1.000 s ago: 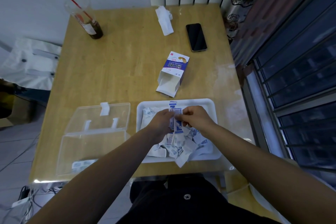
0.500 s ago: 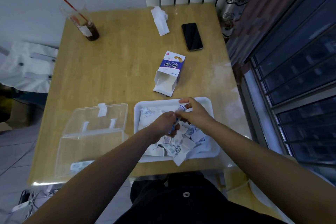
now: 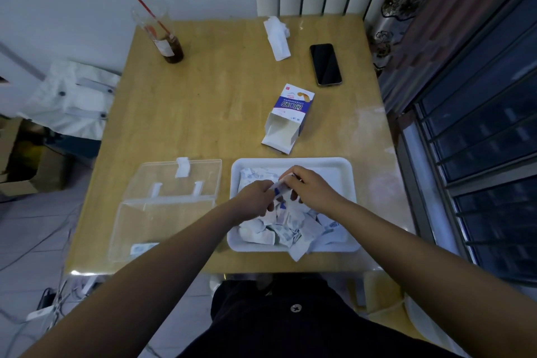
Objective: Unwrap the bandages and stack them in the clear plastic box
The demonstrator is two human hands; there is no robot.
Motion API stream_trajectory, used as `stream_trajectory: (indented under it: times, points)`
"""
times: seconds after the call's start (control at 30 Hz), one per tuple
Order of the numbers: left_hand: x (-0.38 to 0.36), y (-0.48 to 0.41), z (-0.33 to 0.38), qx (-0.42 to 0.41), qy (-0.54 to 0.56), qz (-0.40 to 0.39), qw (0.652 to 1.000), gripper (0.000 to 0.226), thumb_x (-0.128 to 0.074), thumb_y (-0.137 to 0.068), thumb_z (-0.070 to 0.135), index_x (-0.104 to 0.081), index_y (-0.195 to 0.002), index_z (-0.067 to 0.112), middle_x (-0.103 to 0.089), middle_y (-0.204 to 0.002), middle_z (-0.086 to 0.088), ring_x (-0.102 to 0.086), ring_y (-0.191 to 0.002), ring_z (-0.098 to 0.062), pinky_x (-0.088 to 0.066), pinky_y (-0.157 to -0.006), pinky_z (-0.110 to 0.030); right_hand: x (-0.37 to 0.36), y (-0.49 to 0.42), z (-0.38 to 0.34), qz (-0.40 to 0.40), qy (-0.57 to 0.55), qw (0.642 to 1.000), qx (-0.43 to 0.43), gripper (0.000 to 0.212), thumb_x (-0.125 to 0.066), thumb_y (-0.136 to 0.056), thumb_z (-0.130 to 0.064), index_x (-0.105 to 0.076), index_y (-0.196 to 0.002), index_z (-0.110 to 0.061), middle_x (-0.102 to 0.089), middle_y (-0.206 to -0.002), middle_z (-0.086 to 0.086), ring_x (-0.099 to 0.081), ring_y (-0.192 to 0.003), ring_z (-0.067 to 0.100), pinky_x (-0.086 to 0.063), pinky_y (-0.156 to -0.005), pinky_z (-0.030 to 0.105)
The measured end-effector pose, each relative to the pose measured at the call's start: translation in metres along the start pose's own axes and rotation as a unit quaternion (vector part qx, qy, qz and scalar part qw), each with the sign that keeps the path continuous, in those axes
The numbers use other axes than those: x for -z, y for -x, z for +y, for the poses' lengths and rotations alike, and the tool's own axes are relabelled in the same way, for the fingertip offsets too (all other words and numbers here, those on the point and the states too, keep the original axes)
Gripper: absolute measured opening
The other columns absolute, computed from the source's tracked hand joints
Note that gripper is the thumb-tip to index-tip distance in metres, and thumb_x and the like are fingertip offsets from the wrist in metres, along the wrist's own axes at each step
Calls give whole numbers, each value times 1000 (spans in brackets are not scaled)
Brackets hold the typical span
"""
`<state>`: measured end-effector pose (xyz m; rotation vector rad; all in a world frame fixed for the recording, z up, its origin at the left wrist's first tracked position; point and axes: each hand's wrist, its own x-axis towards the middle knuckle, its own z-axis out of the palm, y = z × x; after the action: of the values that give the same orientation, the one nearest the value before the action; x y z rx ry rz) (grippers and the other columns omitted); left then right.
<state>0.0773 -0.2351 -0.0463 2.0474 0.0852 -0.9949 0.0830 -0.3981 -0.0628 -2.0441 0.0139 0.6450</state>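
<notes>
Left hand (image 3: pixel 255 197): grip pinches bandage wrapper (image 3: pixel 278 186).
Right hand (image 3: pixel 311 189): grip pinches same wrapper, above white tray (image 3: pixel 345 166).
Clear box (image 3: pixel 162 227): 9 o'clock from tray, lid open.

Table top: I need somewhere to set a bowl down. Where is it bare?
Bare table lies between the cup and the bandage carton, beyond the clear box. Crowded: the white tray, heaped with paper wrappers, and the far edge by phone and tissue.

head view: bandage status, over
Grips: left hand and right hand pinch one blue-and-white wrapped bandage above white plastic tray. Clear plastic box open beside it. Nothing between.
</notes>
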Motion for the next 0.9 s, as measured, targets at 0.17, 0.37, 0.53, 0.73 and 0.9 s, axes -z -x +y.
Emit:
stream_trajectory:
  times: [0.17, 0.37, 0.53, 0.73, 0.9]
  points:
    - [39, 24, -17, 1, -57, 19, 998, 26, -37, -96, 13, -59, -84, 6, -54, -62, -4, -46, -52, -15, -36, -50, -24, -20, -2, -28, -35, 44, 994, 91, 21, -52, -94, -9, -70, -100, -19, -71, -86, 5, -65, -74, 18, -51, -64, 29]
    - [84, 60, -61, -57, -124, 125, 983, 23, -53, -91, 28, -67, -87, 10, -62, -75, 1, -55, -70, -16, -41, -61, -29, -68, -12, -60, -27, 38, 991, 128, 21, -60, -90, -9, -76, -100, -17, -74, -74, 6, -69, -65, 15, -54, -65, 27]
    - [105, 80, -99, -99, -134, 215, 962, 15, -64, -89, 25, -76, -86, 16, -61, -68, 9, -52, -60, -2, -34, -55, -20, -114, -11, -82, -24, 2, 992, 123, 15, -64, -91, -16, -71, -104, -12, -71, -65, 0, -69, -61, 8, -55, -68, 23]
    - [110, 76, -140, -22, -164, 182, 969, 15, -65, -89, 22, -78, -93, 15, -70, -77, 3, -55, -64, -6, -36, -55, -17, -130, -11, -82, 69, 3, 994, 88, 9, -67, -88, -19, -71, -92, -13, -71, -85, -2, -63, -76, 8, -51, -72, 20]
    - [93, 51, -157, 21, -206, 147, 967, 15, -65, -88, 25, -78, -89, 18, -75, -87, 4, -63, -73, -9, -43, -66, -22, -133, -5, -70, 54, 31, 997, 53, 14, -59, -92, -14, -65, -105, -13, -63, -94, -3, -56, -75, 4, -45, -66, 11]
